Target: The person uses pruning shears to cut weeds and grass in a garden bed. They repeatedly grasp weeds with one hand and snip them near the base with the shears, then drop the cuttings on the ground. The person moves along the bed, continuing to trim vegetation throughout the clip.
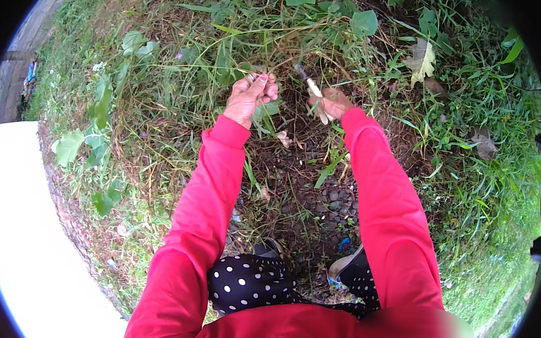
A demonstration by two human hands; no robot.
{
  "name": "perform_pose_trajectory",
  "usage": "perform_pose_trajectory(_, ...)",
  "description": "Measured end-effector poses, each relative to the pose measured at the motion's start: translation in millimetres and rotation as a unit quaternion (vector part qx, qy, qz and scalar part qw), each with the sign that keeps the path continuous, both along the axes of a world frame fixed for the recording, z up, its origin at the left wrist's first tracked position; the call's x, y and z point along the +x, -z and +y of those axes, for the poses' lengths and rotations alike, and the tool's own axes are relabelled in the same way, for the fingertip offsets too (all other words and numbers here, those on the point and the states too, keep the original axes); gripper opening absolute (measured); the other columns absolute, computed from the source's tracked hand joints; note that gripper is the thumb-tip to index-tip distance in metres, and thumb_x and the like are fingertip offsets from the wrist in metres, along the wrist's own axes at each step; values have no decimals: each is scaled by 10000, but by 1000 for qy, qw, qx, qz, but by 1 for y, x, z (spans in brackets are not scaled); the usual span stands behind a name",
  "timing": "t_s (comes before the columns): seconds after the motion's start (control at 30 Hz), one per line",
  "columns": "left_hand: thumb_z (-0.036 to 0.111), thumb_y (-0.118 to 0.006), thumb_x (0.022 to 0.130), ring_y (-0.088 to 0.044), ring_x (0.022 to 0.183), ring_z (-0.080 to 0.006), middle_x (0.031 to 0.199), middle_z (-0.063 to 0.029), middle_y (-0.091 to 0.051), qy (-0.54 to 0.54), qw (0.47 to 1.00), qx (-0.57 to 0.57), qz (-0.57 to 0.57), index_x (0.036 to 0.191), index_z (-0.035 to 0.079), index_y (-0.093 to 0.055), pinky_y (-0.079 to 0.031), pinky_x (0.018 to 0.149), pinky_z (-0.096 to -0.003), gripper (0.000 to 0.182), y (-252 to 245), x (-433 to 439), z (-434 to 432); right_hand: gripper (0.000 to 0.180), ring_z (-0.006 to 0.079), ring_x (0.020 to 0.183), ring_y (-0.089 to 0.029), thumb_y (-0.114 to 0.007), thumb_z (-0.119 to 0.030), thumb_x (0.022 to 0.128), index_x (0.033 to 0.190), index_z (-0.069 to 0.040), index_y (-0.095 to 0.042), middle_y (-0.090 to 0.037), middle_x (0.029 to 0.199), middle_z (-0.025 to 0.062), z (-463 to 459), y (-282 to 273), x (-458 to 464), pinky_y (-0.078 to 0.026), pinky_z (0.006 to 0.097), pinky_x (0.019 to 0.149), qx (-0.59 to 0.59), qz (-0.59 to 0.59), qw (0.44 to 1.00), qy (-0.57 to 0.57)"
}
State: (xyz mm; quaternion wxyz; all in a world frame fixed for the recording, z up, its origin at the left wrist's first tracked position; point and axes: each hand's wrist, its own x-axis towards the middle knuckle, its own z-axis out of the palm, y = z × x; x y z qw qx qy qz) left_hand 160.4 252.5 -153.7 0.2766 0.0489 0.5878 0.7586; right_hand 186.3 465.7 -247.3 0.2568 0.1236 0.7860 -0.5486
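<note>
My left hand is closed around thin green grass stems, pinched between thumb and fingers. To the right of it, my right hand grips a hand tool by its pale handle. A dark metal collar shows at the handle's upper end, pointing up and left. I cannot make out the tool's blade among the blurred stems. Both hands are low over tangled weeds, a short gap apart. Bare dark soil with dry stalks lies below them.
My shoes stand on littered, pebbly ground. Broad-leaved plants grow at left, and a dry lobed leaf lies at upper right. A bit of blue plastic is near my right foot. Paving borders the grass at far left.
</note>
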Motion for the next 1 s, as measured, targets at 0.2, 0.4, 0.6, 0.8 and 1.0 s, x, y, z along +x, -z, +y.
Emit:
perform_pose_trajectory(0.2, 273, -541, 829, -514, 786, -81, 841, 9, -591, -34, 984, -129, 113, 936, 86, -558, -368, 662, -217, 217, 36, -2, 20, 475, 280, 744, -573, -467, -471, 753, 804, -22, -612, -615, 713, 108, -14, -31, 28, -414, 343, 755, 133, 0, 982, -133)
perform_pose_trajectory(0.4, 179, -545, 759, -483, 975, -176, 863, -48, -620, -19, 994, -99, 33, 768, 14, -615, -301, 909, -304, 180, 55, -15, 28, 503, 276, 759, -585, -492, -483, 719, 862, -14, -603, -615, 769, 144, -24, -51, 47, -437, 348, 727, 139, 4, 985, -100)
perform_pose_trajectory(0.6, 201, -519, 787, -589, 886, -192, 943, -114, -622, 17, 991, -133, -24, 914, 19, -562, -420, 746, -260, 226, 45, -18, 39, 421, 248, 682, -584, -490, -404, 736, 919, -33, -568, -597, 702, 114, -25, -58, 76, -436, 350, 659, 63, 15, 993, -101)
perform_pose_trajectory(0.8, 186, -473, 866, -623, 732, -213, 799, -94, -595, -46, 994, -65, -73, 833, 41, -501, -513, 576, -262, 151, 37, -10, 22, 409, 186, 577, -543, -521, -396, 739, 762, 8, -582, -584, 661, 95, -14, -53, 114, -412, 304, 541, -34, -21, 999, -24)
perform_pose_trajectory(1.0, 171, -465, 861, -403, 437, -94, 727, -36, -524, -138, 981, 40, -133, 802, 69, -472, -406, 503, -278, 118, 22, -19, -30, 367, 145, 559, -560, -520, -348, 763, 855, 4, -567, -610, 703, 72, -8, -41, 119, -428, 262, 465, -142, -75, 978, 135)
